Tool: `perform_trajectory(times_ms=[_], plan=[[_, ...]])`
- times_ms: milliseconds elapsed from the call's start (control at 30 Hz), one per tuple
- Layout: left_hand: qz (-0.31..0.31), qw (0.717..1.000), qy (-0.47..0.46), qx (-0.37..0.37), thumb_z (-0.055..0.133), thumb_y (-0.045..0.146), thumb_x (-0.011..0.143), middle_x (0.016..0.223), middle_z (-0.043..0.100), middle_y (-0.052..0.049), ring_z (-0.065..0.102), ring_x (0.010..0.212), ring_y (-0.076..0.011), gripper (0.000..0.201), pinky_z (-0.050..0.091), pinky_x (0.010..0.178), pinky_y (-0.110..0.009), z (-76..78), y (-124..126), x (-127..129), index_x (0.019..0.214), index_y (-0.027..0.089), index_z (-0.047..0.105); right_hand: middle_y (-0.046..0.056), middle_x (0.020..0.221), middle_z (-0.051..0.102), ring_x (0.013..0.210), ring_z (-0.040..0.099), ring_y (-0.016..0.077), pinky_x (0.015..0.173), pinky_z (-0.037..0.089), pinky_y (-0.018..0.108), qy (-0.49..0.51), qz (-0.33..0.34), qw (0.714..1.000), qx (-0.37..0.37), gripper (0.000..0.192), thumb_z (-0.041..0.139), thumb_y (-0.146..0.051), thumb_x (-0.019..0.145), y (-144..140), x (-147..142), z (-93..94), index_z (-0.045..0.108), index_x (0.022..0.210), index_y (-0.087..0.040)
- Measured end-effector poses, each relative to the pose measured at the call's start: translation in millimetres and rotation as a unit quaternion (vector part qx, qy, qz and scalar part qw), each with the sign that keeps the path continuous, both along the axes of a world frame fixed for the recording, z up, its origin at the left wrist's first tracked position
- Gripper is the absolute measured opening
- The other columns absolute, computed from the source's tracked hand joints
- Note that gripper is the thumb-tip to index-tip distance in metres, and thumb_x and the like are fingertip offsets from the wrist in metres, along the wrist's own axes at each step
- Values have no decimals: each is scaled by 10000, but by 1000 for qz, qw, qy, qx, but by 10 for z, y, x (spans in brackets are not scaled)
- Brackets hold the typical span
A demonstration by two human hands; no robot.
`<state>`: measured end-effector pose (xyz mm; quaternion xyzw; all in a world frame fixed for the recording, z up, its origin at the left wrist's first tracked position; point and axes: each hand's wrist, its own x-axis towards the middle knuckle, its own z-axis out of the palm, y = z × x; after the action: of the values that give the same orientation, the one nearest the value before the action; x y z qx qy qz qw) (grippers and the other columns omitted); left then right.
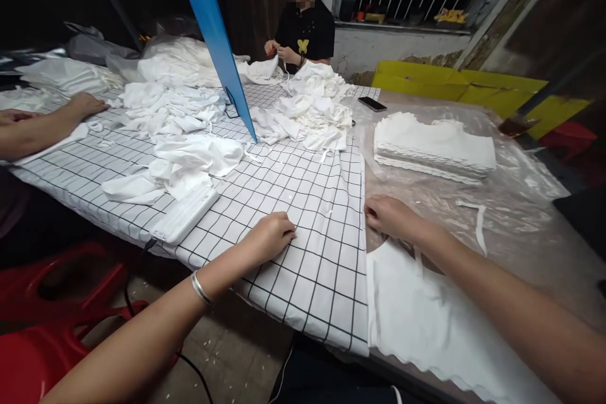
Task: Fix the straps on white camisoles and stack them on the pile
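My left hand point(272, 238) rests on the black-and-white checked cloth point(326, 214), its fingers curled in; whatever lies inside them, if anything, is hidden. By the right edge of that cloth is my right hand point(391, 216), also closed, its fingertips turned down and their contents out of sight. Below my right wrist lies a flat white garment piece point(421, 315), partly covered by my forearm. Farther back on the right stands a neat stack of white garment pieces point(433, 145).
Crumpled white garments point(312, 107) are heaped around a blue upright board point(218, 31). A white box-shaped device point(187, 214) sits at the front left, a phone point(372, 103) at the back. One person point(305, 31) sits opposite; another person's hand point(88, 104) is at left.
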<state>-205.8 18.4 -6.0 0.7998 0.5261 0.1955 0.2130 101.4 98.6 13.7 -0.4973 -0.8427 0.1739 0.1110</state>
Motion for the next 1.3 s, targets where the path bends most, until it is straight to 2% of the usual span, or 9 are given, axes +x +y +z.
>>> perform_trajectory(times_ms=[167,300,400,500,633,733,867,1133,1300], plan=[[-1,1000,19,2,510,108,797,760,644,-47,603,722,-168,193,481,662,-277,36,110,-6,667,172,637,34,653,613,588,526,145,552,398,297,73,-66,993,-67,129,543,-110,737,210,-186,297,552,641,-196],[108,990,-86,-20,548,167,795,805,697,-37,635,764,-172,135,507,723,-293,215,587,-189,744,181,673,59,744,660,660,577,160,609,473,305,177,-64,974,-126,41,643,-165,790,468,-707,450,634,751,-153],[198,970,-139,-18,575,179,797,910,727,-53,652,870,-188,149,508,831,-323,330,971,-357,858,180,711,94,1004,673,846,628,196,746,538,359,214,-41,967,-134,223,666,-279,859,620,-1081,421,652,1023,-129],[204,970,-130,2,582,140,766,958,727,-58,648,875,-181,207,505,847,-326,373,1117,-444,917,184,717,97,1226,590,1032,613,220,862,538,430,217,-30,966,-135,361,579,-357,934,693,-1237,360,564,1235,-159],[138,985,-107,10,630,211,730,839,695,-33,613,754,-160,62,505,723,-302,330,899,-412,748,194,686,63,1008,681,854,634,183,791,537,359,206,-19,968,-145,234,687,-299,841,627,-1054,304,665,1030,-162],[37,989,-124,-69,657,284,727,787,656,-15,589,715,-147,89,484,664,-279,243,615,-356,711,196,663,13,745,678,696,616,155,672,506,294,145,-6,971,-192,77,739,-186,703,461,-800,205,683,757,-177],[-70,987,-92,-115,736,373,705,892,640,-26,586,854,-182,208,464,769,-313,100,358,-299,812,207,672,0,757,659,694,605,142,632,482,264,70,-1,978,-198,72,720,-207,688,234,-624,17,663,728,-192],[-112,993,24,-25,553,265,869,881,631,-31,523,913,-208,120,312,867,-388,-19,191,-190,784,190,590,25,788,623,715,556,153,637,436,267,-31,133,987,-78,101,571,-140,780,171,-677,7,579,704,-206],[-6,1000,30,-5,478,213,886,839,631,-29,552,827,-192,127,328,883,-414,225,522,-206,784,184,547,19,787,653,703,569,154,654,444,276,67,30,997,-35,86,555,-167,797,445,-977,139,630,817,-203]])
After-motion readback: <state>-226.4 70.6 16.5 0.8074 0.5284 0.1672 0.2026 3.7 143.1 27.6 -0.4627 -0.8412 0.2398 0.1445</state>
